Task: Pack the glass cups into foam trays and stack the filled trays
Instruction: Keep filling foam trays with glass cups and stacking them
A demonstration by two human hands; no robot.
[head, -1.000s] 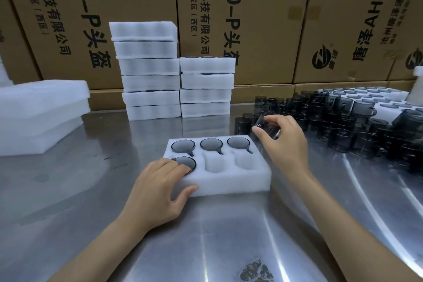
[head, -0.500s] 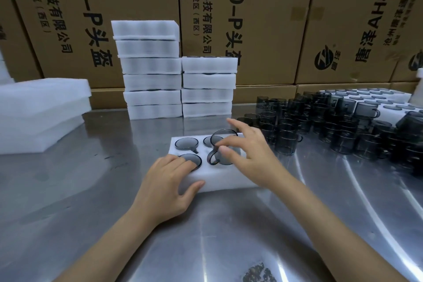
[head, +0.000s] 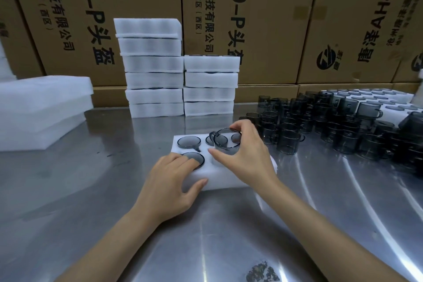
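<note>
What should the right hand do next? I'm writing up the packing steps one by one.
Probably lower the glass cup straight down into the empty front-middle pocket of the foam tray. The right hand holds it upright just above that pocket, while the left hand presses on the tray.

Bright, seemingly overhead light streaks glare across the steel table [head: 343, 190]; wide-angle edges bend, slightly soft.

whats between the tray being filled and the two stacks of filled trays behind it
Nothing: in the head view, only bare steel table shows between the foam tray and the stacks of filled trays, with their reflection on it.
</note>
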